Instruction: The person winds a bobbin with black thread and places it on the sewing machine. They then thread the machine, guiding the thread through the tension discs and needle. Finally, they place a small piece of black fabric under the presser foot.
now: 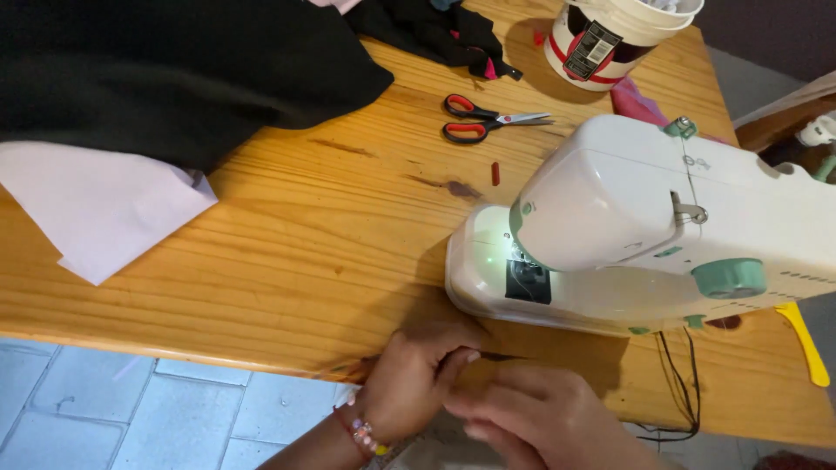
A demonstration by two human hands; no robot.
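Left hand (409, 374): at the counter's near edge, fingers pinched on a thin dark thing (498, 356) — too small to tell what; a bead bracelet (364, 433) on the wrist.
Right hand (540, 413): just beside the left at its 4 o'clock, fingers curled down and touching the left fingertips; whether it grips anything I cannot tell.
Dark thing: pokes out from the left fingertips toward 3 o'clock, lying low over the counter edge.
Sewing machine (644, 226): white with green knobs, at 1 o'clock from the hands, its lamp lit; black cords (679, 374) hang off its near side.
Counter (287, 261): bare wood.
Scissors (483, 118): red handles, at 12 o'clock, well apart from the hands.
Bucket (610, 35): white, far edge, at 1 o'clock.
Black cloth (174, 70): far left, at 10 o'clock — a white sheet (96, 209) sticks out from under it.
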